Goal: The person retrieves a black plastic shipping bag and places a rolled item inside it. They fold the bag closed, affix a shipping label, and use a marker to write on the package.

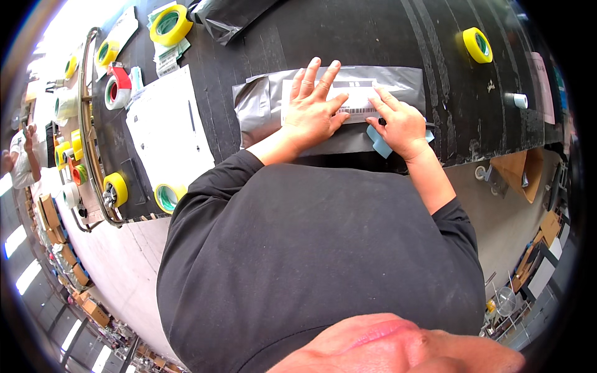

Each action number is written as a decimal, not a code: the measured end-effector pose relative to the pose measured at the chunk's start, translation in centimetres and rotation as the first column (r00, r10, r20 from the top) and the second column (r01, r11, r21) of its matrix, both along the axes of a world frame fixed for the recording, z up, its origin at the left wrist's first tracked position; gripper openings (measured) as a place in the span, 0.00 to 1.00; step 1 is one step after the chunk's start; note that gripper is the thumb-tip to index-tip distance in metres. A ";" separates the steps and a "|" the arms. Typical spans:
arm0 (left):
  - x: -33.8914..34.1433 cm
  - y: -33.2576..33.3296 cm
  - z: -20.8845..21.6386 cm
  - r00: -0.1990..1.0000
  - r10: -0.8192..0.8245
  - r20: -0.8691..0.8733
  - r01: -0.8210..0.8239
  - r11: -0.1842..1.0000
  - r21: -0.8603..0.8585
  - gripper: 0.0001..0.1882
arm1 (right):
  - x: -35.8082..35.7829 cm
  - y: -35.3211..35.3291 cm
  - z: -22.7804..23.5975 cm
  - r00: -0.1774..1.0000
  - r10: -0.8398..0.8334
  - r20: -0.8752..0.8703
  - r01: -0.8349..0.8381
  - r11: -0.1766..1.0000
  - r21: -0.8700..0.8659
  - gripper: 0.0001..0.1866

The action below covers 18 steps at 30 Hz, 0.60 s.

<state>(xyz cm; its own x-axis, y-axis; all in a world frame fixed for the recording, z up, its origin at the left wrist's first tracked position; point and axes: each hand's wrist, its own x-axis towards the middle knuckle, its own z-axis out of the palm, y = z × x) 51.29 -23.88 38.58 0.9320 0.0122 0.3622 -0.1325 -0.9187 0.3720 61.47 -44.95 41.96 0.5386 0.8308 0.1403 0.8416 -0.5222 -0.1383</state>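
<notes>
I see left hand (313,112) spread flat on grey mailer bag (261,105) on the black surface (348,37); right hand (398,124) pressing white label (354,99), pinching blue backing strip (378,142). Risk: label creases if bag shifts.

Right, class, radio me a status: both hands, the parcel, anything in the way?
Left hand flat on white label, fingers spread. Right hand pressing label's right end, pale blue backing strip beneath it. Grey mailer bag lying flat on black table. Nothing on top.
</notes>
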 end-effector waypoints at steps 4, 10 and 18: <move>0.0 0.0 -0.2 1.000 -0.012 0.005 0.012 1.000 0.022 0.19 | 0.3 -0.3 -0.3 1.000 -0.005 0.012 0.005 1.000 -0.017 0.25; 1.1 -0.1 0.0 0.976 0.034 -0.215 -0.031 0.999 0.015 0.24 | 0.8 -0.7 -1.8 0.998 -0.046 -0.044 0.045 0.999 -0.024 0.27; 2.0 1.0 1.0 0.902 0.111 -0.418 -0.068 0.991 0.117 0.40 | 1.9 1.0 -0.4 0.956 -0.248 -0.160 0.197 0.940 -0.279 0.35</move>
